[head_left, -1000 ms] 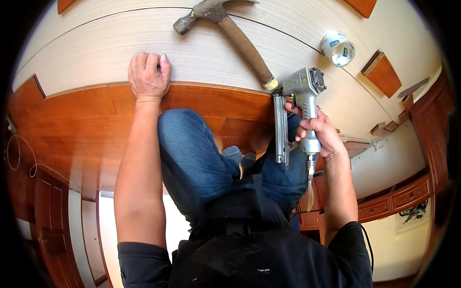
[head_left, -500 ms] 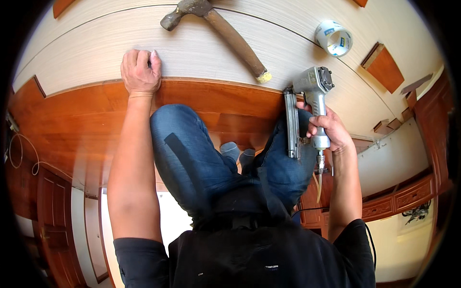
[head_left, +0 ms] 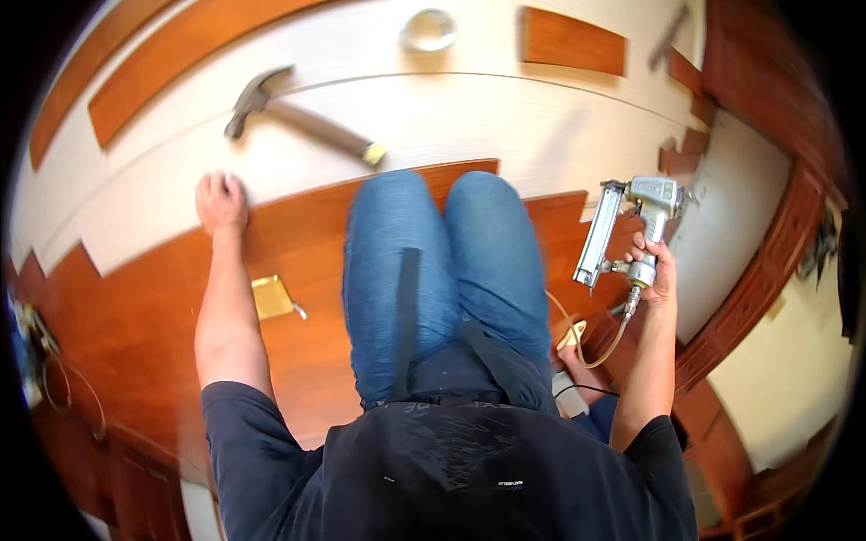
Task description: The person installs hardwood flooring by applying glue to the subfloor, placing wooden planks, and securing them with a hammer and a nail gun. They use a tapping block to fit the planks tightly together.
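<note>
My left hand (head_left: pixel 221 203) is curled into a fist on the pale laminate surface (head_left: pixel 135 198), beside the edge of the reddish wood boards (head_left: pixel 298 347); what it holds, if anything, is hidden. A claw hammer (head_left: pixel 316 126) lies ahead of that hand, its head to the left and yellow-tipped handle end toward my knees. At the right, my right hand (head_left: pixel 663 266) grips a silver pneumatic nail gun (head_left: pixel 654 194) by its handle, raised beside my right knee, magazine on its left and an air hose (head_left: pixel 613 347) hanging below. My knees (head_left: pixel 401 216) lie between both hands.
A blurred tape roll (head_left: pixel 428 30) and loose wood planks (head_left: pixel 571 41) lie on the pale surface. A small yellow object (head_left: pixel 271 296) is left of my legs. Carved wooden furniture (head_left: pixel 767 270) lines the right, with part of a foot (head_left: pixel 570 352) near the hose. Cables hang at left.
The view has shifted, so hammer and tape appear farther left. My knees have come together. The nail gun has moved rightward, away from my knee. My left hand stays in a fist.
</note>
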Available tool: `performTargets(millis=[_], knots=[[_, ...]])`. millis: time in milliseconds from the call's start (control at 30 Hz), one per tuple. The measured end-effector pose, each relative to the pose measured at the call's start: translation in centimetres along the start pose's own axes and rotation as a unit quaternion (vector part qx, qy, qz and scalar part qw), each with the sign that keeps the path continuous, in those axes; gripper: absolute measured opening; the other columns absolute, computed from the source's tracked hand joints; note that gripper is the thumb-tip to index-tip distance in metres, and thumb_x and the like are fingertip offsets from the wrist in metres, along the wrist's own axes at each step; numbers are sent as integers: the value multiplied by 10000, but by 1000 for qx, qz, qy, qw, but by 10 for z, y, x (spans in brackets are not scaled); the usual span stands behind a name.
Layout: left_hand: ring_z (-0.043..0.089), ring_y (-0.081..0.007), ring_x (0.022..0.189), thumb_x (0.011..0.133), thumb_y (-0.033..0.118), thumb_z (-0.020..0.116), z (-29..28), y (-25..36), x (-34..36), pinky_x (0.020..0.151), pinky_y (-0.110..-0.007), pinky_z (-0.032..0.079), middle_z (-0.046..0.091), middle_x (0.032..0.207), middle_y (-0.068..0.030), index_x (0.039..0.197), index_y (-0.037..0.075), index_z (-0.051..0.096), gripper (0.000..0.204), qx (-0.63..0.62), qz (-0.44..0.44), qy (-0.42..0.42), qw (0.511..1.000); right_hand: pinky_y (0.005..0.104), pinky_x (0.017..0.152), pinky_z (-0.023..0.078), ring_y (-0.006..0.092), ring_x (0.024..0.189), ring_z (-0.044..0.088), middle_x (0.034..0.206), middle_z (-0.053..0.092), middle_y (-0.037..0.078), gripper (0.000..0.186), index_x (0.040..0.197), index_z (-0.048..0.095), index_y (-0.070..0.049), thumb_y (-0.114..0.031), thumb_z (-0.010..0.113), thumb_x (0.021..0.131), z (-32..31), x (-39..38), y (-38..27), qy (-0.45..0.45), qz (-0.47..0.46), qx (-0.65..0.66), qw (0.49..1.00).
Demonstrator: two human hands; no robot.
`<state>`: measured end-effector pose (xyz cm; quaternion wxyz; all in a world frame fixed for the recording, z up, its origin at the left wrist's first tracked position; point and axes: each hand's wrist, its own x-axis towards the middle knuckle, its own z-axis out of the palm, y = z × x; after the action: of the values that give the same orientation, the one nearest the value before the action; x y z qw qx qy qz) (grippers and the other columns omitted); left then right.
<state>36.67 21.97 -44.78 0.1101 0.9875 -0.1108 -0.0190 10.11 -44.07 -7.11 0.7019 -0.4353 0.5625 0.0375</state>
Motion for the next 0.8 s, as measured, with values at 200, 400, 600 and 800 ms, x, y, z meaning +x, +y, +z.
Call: performTargets(millis=[200,400,600,800], knots=[[607,-401,1008,988,312,564,8,9,8,908,-506,496,646,1021,-179,929,67,677,276,31,-27,-34,999,368,737,558,201,688,587,752,571,36,131,896,560,-61,-163,640,878,-187,-96,83,168,54,171,969],[560,-406,1246,991,654,554,59,125,44,1081,-526,419,633,1254,-279,1255,-92,616,794,-340,-191,-106,915,416,655,560,210,681,619,708,592,16,162,853,607,-94,-246,664,841,-245,-213,189,315,148,150,925],[471,-445,1374,830,578,771,60,238,58,1128,-566,411,398,1488,-337,1541,-98,175,1148,-89,-417,-142,893,418,702,588,204,681,625,753,617,47,210,977,607,-47,-193,691,852,-284,-304,279,278,193,231,912],[661,-411,1098,849,189,738,75,175,71,998,-544,557,602,1258,-336,1297,-146,344,684,-326,-371,-53,868,397,702,572,158,680,610,805,611,42,203,1035,586,-65,-165,688,892,-345,-313,348,247,130,328,902]])
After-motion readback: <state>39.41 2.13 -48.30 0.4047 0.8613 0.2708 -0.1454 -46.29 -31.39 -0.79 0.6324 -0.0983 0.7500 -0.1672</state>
